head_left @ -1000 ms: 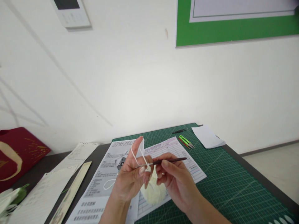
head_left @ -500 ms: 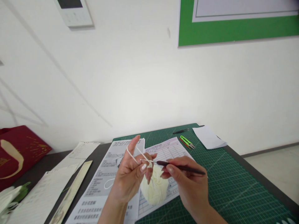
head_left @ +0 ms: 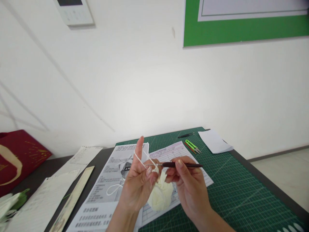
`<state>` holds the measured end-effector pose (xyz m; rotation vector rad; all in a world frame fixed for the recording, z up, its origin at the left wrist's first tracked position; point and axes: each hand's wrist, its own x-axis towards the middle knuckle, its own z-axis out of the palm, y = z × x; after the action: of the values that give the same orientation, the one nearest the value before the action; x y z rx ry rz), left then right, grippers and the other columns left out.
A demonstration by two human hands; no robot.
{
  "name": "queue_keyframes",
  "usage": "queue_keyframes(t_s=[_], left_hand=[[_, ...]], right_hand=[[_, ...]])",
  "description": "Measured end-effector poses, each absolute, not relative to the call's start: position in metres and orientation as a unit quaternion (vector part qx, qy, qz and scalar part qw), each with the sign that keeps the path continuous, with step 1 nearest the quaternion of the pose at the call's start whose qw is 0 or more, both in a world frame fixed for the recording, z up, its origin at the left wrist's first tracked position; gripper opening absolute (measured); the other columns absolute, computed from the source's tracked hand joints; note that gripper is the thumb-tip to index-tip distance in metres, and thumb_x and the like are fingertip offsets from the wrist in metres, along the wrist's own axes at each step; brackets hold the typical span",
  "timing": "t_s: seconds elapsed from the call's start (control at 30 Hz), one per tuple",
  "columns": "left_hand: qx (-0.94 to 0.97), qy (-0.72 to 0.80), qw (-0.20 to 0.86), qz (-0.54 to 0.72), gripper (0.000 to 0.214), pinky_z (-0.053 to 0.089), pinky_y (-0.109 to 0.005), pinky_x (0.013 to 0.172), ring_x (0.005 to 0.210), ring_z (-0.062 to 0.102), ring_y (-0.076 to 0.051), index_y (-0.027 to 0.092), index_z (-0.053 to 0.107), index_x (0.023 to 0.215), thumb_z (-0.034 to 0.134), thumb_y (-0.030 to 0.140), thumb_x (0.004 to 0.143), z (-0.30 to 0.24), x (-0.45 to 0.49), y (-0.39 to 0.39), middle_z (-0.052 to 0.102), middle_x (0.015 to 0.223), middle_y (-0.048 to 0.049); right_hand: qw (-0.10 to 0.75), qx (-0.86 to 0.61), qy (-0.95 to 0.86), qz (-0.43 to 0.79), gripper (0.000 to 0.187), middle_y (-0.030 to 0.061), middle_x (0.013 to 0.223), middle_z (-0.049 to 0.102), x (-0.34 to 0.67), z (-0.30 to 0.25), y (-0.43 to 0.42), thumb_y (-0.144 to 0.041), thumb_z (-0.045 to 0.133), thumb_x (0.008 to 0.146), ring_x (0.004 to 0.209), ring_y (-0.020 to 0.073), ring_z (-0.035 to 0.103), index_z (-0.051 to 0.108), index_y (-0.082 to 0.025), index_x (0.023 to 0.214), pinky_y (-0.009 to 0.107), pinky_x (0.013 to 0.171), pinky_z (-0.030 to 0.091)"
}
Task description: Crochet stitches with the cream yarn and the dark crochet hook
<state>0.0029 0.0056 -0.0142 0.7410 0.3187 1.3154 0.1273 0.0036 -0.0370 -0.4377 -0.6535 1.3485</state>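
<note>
My left hand (head_left: 138, 180) pinches a small piece of white crochet work (head_left: 156, 169) between thumb and fingers. Its index finger points up, with white yarn (head_left: 138, 158) looped around it and running down to the stitches. In my right hand (head_left: 190, 183) is a crochet hook (head_left: 172, 164) with a dark handle, held like a pen. The hook's thin metal tip passes through the work and reaches the yarn by my left thumb. Below and behind both hands lies a pale cream ball of yarn (head_left: 160, 196), partly covered by the left fingers.
Printed sheets (head_left: 96, 193) lie on a green cutting mat (head_left: 241, 190). Green thread snips (head_left: 191, 145), black tweezers (head_left: 185, 135) and white paper (head_left: 214, 141) are toward the back right. A ruler-like strip (head_left: 73, 198), handwritten pages (head_left: 45, 199) and a red bag (head_left: 24, 154) are at left.
The hook has turned closer to level and slid left, its tip deeper past the stitches. My left index finger has straightened upward, and the left fingertips have closed in around the work.
</note>
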Motion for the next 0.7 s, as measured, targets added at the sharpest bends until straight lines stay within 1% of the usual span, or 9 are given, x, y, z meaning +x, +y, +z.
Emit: queue_keyframes(t_s=[0.1,0.2,0.27,0.37,0.43,0.5,0.53,0.63,0.7], left_hand=[[0.365,0.155,0.686,0.609,0.085,0.045,-0.017,0.065,0.062,0.056,-0.008,0.044,0.026,0.141,0.067,0.009,0.075,-0.014,0.002,0.008,0.059,0.065,0.0055],[0.425,0.183,0.616,0.638,0.083,0.043,-0.028,0.088,0.061,0.055,-0.009,0.043,0.019,0.143,0.062,0.01,0.08,-0.014,0.005,0.01,0.061,0.062,0.0071],[0.444,0.192,0.579,0.656,0.084,0.037,-0.033,0.098,0.059,0.054,-0.009,0.043,0.013,0.144,0.06,0.011,0.082,-0.013,0.007,0.01,0.06,0.058,0.0088],[0.42,0.195,0.596,0.656,0.09,0.039,-0.032,0.095,0.065,0.058,-0.009,0.046,0.007,0.143,0.062,0.012,0.081,-0.012,0.009,0.008,0.061,0.063,0.0089],[0.402,0.196,0.627,0.638,0.095,0.043,-0.03,0.088,0.076,0.062,-0.011,0.047,0.005,0.143,0.065,0.013,0.078,-0.011,0.007,0.007,0.064,0.07,0.0069],[0.395,0.195,0.646,0.624,0.098,0.045,-0.026,0.08,0.085,0.063,-0.013,0.048,0.005,0.143,0.067,0.011,0.076,-0.01,0.004,0.006,0.066,0.077,0.0047],[0.392,0.188,0.651,0.622,0.098,0.045,-0.024,0.076,0.085,0.063,-0.012,0.048,0.007,0.142,0.067,0.009,0.075,-0.009,0.003,0.006,0.066,0.075,0.0048],[0.399,0.174,0.652,0.621,0.095,0.043,-0.02,0.066,0.07,0.059,-0.01,0.048,0.011,0.142,0.066,0.006,0.076,-0.007,0.001,0.006,0.061,0.066,0.0063],[0.425,0.185,0.631,0.622,0.092,0.042,-0.02,0.061,0.061,0.054,-0.009,0.047,0.01,0.142,0.063,0.008,0.079,-0.008,0.001,0.006,0.06,0.064,0.0063]], right_hand=[[0.712,-0.222,-0.322,0.584,0.01,-0.0003,0.063,0.073,0.13,-0.036,0.003,-0.028,0.067,0.082,0.052,0.0093,0.068,0.071,-0.02,0.083,0.016,0.051,0.055],[0.742,-0.266,-0.428,0.442,0.011,-0.0012,0.068,0.074,0.135,-0.037,-0.003,-0.018,0.062,0.084,0.056,0.0098,0.068,0.071,-0.022,0.088,0.018,0.056,0.056],[0.75,-0.273,-0.51,0.322,0.024,0.0,0.074,0.075,0.139,-0.038,-0.007,-0.007,0.06,0.081,0.063,0.0116,0.069,0.071,-0.023,0.096,0.021,0.061,0.057],[0.733,-0.242,-0.594,0.227,0.04,0.0044,0.088,0.076,0.141,-0.04,-0.011,0.003,0.06,0.075,0.076,0.0166,0.071,0.069,-0.022,0.106,0.026,0.071,0.058],[0.737,-0.229,-0.576,0.268,0.037,0.0048,0.09,0.076,0.138,-0.041,-0.011,0.0,0.06,0.077,0.078,0.0173,0.072,0.07,-0.022,0.104,0.027,0.07,0.059],[0.749,-0.221,-0.501,0.374,0.026,0.0029,0.085,0.077,0.135,-0.042,-0.008,-0.008,0.061,0.081,0.072,0.0159,0.072,0.072,-0.024,0.097,0.025,0.065,0.06],[0.746,-0.212,-0.46,0.433,0.02,0.0023,0.082,0.077,0.133,-0.042,-0.006,-0.013,0.063,0.081,0.068,0.0155,0.072,0.073,-0.024,0.094,0.025,0.063,0.06],[0.716,-0.197,-0.37,0.558,0.012,0.0029,0.072,0.077,0.132,-0.041,0.001,-0.024,0.069,0.078,0.058,0.0152,0.071,0.074,-0.022,0.089,0.024,0.055,0.059],[0.707,-0.209,-0.355,0.575,0.011,0.0032,0.066,0.075,0.134,-0.038,0.004,-0.025,0.07,0.078,0.054,0.0151,0.07,0.074,-0.019,0.086,0.024,0.051,0.058]])
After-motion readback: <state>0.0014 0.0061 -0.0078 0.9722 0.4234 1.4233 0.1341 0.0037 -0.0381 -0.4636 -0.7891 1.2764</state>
